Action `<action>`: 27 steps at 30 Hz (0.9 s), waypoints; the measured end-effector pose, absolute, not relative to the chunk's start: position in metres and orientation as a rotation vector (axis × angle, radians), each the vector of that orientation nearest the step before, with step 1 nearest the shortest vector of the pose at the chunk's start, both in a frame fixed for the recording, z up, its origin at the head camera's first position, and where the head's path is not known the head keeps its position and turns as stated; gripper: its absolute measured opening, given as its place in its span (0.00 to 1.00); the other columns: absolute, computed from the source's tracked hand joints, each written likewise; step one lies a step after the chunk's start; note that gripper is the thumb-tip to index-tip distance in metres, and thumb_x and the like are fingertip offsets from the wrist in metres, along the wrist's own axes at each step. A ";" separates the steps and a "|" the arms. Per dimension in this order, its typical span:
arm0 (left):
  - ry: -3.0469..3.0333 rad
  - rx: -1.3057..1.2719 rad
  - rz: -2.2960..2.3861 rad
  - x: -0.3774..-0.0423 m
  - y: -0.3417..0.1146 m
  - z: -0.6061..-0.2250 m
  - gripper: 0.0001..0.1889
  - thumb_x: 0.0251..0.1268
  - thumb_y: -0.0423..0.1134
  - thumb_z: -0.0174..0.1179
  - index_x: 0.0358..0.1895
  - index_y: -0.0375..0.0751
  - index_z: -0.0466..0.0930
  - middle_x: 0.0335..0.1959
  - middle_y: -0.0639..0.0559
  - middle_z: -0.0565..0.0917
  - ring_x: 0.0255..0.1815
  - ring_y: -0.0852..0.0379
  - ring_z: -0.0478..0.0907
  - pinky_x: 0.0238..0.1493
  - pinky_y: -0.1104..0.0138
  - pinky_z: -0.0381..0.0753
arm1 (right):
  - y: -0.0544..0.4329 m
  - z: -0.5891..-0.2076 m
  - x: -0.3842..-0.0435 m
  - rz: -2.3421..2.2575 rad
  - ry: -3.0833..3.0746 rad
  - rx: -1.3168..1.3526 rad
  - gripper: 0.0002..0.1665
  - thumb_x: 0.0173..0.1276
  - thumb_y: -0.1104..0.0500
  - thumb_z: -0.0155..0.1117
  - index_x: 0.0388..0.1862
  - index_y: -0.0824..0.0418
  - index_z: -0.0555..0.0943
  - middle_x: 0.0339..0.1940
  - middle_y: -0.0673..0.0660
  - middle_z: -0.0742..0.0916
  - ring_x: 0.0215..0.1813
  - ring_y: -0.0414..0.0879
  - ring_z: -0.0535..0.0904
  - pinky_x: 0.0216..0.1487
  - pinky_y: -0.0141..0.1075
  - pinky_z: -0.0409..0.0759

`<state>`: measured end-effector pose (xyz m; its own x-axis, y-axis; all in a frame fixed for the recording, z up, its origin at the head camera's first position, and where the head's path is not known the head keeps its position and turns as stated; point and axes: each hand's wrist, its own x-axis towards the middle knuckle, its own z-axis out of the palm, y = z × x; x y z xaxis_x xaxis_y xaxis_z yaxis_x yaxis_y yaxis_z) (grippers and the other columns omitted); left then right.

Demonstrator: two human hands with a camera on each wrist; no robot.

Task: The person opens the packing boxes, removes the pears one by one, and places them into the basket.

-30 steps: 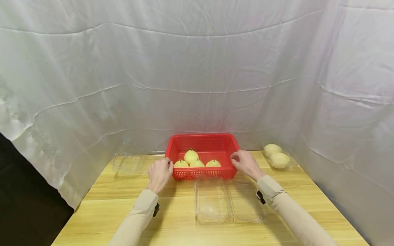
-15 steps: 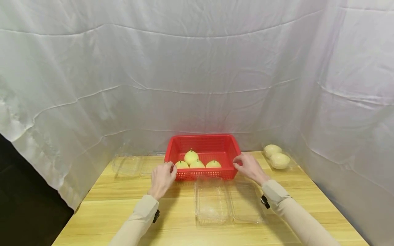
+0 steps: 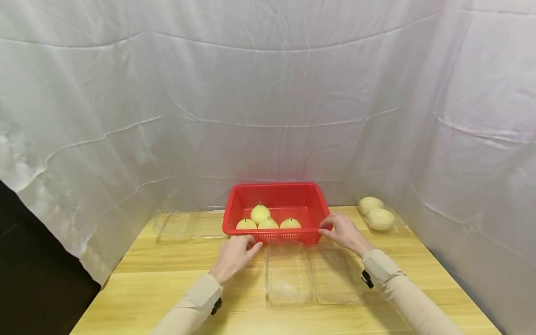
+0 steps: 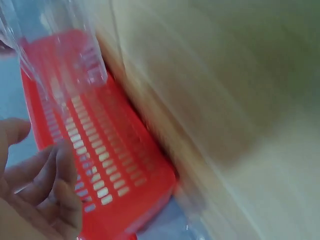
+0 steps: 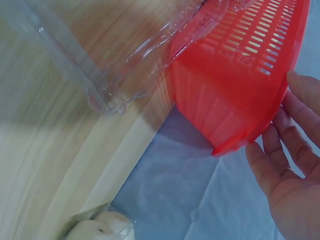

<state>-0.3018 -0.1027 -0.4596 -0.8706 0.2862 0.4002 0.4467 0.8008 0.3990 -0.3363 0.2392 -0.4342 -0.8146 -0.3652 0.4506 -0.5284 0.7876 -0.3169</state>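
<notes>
A red plastic basket [image 3: 310, 231] with slotted walls stands at the back of the table, several yellow pears [image 3: 260, 214] inside it. My left hand [image 3: 233, 255] is just in front of the basket's left front corner, fingers loosely bent and holding nothing. In the left wrist view, that hand's fingers [image 4: 65, 165] overlap the slotted wall. My right hand [image 3: 345, 235] is at the basket's right front corner, its fingertips right at the rim, fingers relaxed. Before the basket lies an opened clear plastic clamshell box [image 3: 289, 279], between my two forearms.
Another clear clamshell [image 3: 173, 224] lies at the back left of the wooden table [image 3: 167, 288]. At the back right, pale yellow fruits [image 3: 380, 218] sit in clear packaging. White curtains [image 3: 268, 107] hang behind the table and at both sides.
My left hand has come off the basket's left front corner and moved toward me and right. My right hand has shifted slightly right and toward me. The pears stay inside the basket.
</notes>
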 end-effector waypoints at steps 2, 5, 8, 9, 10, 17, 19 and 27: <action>-2.734 -0.584 -0.826 -0.299 -0.100 -0.460 0.18 0.64 0.55 0.63 0.38 0.42 0.86 0.13 0.62 0.71 0.14 0.68 0.61 0.16 0.73 0.60 | 0.240 -0.434 -0.335 0.622 -2.615 0.673 0.05 0.56 0.62 0.75 0.31 0.61 0.88 0.30 0.52 0.87 0.37 0.51 0.81 0.44 0.47 0.78; -2.808 -0.580 -1.018 -0.296 -0.096 -0.461 0.28 0.59 0.57 0.66 0.49 0.33 0.84 0.11 0.62 0.67 0.11 0.68 0.57 0.13 0.75 0.56 | 0.240 -0.433 -0.334 0.636 -2.625 0.647 0.05 0.56 0.61 0.75 0.31 0.62 0.89 0.30 0.52 0.87 0.37 0.50 0.81 0.44 0.47 0.78; -2.859 -0.569 -1.122 -0.293 -0.093 -0.463 0.33 0.55 0.58 0.68 0.52 0.31 0.81 0.11 0.61 0.64 0.12 0.66 0.55 0.14 0.74 0.55 | 0.240 -0.432 -0.334 0.632 -2.634 0.634 0.05 0.56 0.61 0.75 0.32 0.61 0.89 0.30 0.52 0.87 0.38 0.48 0.81 0.45 0.47 0.79; -2.872 -0.570 -1.155 -0.292 -0.093 -0.464 0.33 0.54 0.57 0.69 0.53 0.30 0.81 0.11 0.61 0.66 0.11 0.67 0.58 0.14 0.73 0.56 | 0.240 -0.432 -0.334 0.632 -2.638 0.635 0.05 0.56 0.61 0.75 0.32 0.61 0.89 0.31 0.52 0.87 0.38 0.48 0.80 0.45 0.47 0.79; -2.883 -0.575 -1.171 -0.292 -0.092 -0.465 0.33 0.54 0.56 0.70 0.52 0.30 0.81 0.11 0.61 0.68 0.11 0.67 0.62 0.14 0.73 0.58 | 0.240 -0.432 -0.334 0.626 -2.641 0.634 0.05 0.57 0.61 0.75 0.32 0.61 0.89 0.31 0.51 0.87 0.38 0.48 0.80 0.45 0.47 0.79; -2.885 -0.603 -1.268 -0.287 -0.093 -0.470 0.27 0.54 0.35 0.68 0.55 0.22 0.75 0.14 0.55 0.81 0.15 0.53 0.82 0.13 0.69 0.75 | 0.238 -0.432 -0.335 0.622 -2.652 0.652 0.06 0.57 0.61 0.74 0.33 0.62 0.89 0.31 0.51 0.87 0.39 0.48 0.80 0.46 0.47 0.78; -2.875 -0.590 -1.300 -0.287 -0.094 -0.470 0.28 0.53 0.32 0.66 0.57 0.20 0.73 0.13 0.53 0.80 0.15 0.51 0.82 0.14 0.67 0.77 | 0.237 -0.432 -0.335 0.616 -2.650 0.655 0.06 0.57 0.61 0.74 0.33 0.62 0.89 0.31 0.52 0.87 0.39 0.48 0.80 0.46 0.47 0.78; -2.892 -0.550 -1.390 -0.286 -0.109 -0.466 0.27 0.53 0.28 0.63 0.57 0.17 0.71 0.14 0.46 0.81 0.10 0.59 0.78 0.17 0.59 0.82 | 0.237 -0.431 -0.334 0.603 -2.633 0.674 0.05 0.56 0.62 0.74 0.32 0.62 0.88 0.31 0.52 0.87 0.38 0.49 0.81 0.45 0.47 0.79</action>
<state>-0.2864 -0.1093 -0.4656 -0.9366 0.3478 0.0432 0.2510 0.5797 0.7752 -0.3345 0.2365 -0.4315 -0.8231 -0.3678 0.4327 -0.5195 0.7955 -0.3120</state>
